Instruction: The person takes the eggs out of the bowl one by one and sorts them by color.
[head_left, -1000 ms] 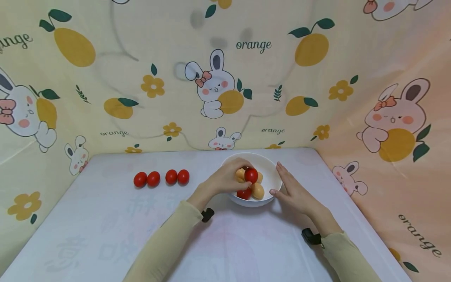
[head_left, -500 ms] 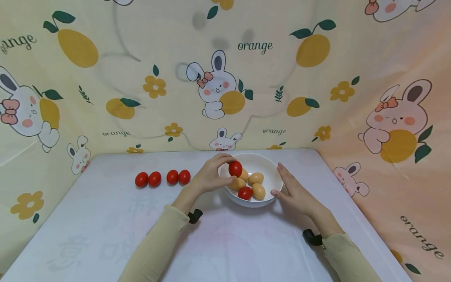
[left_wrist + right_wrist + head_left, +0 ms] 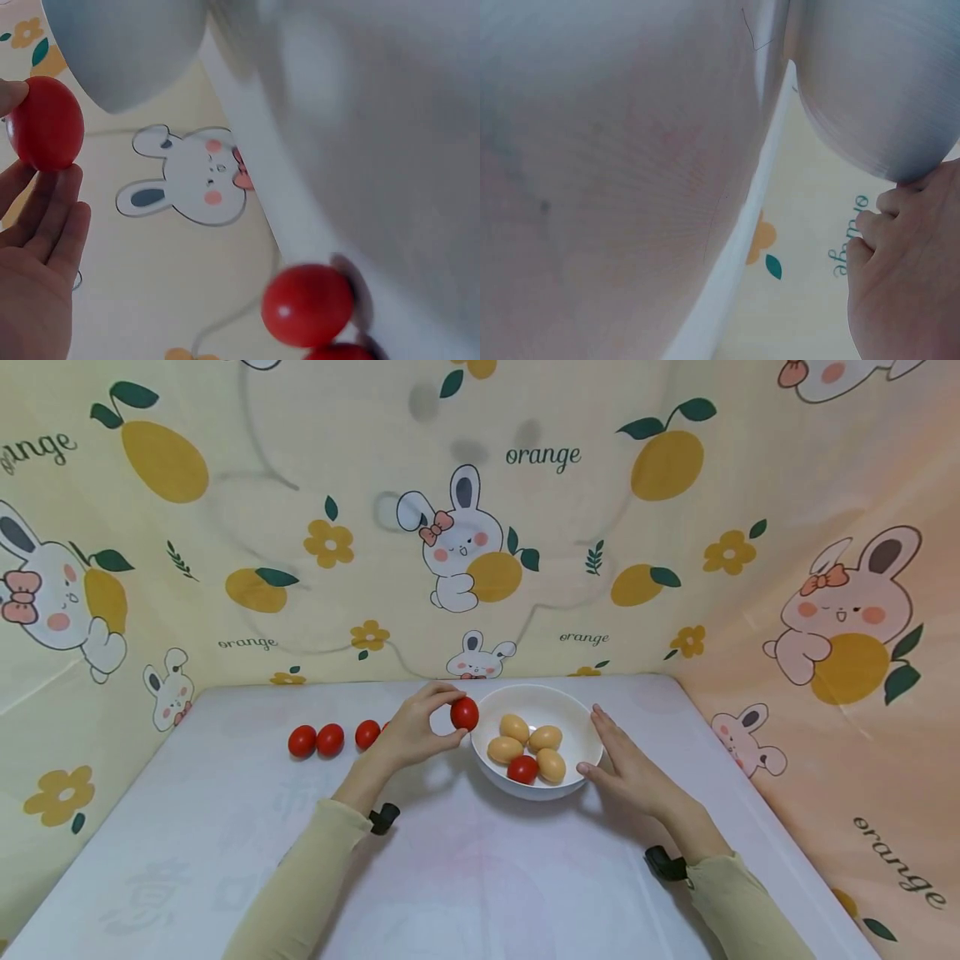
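Note:
My left hand (image 3: 415,731) pinches a red egg (image 3: 465,714) between thumb and fingertips, just left of the white bowl (image 3: 525,791). In the left wrist view, the egg (image 3: 46,124) stands lengthwise between thumb and fingers, off the table. Inside the bowl lie several tan eggs (image 3: 546,738) and one red egg (image 3: 522,769). My right hand (image 3: 630,772) rests against the bowl's right side, its fingers straight and the thumb at the near rim. The right wrist view shows that hand (image 3: 911,255) touching the bowl's outer wall (image 3: 885,82).
On the table left of the bowl is a row of red eggs (image 3: 330,740), the rightmost mostly hidden behind my left hand. The white-covered table (image 3: 480,877) meets a patterned cloth backdrop (image 3: 420,635) at the back and sides.
My left hand has carried the red egg leftward from over the bowl to beyond its left rim, uncovering the eggs inside. The right hand stays in place at the bowl.

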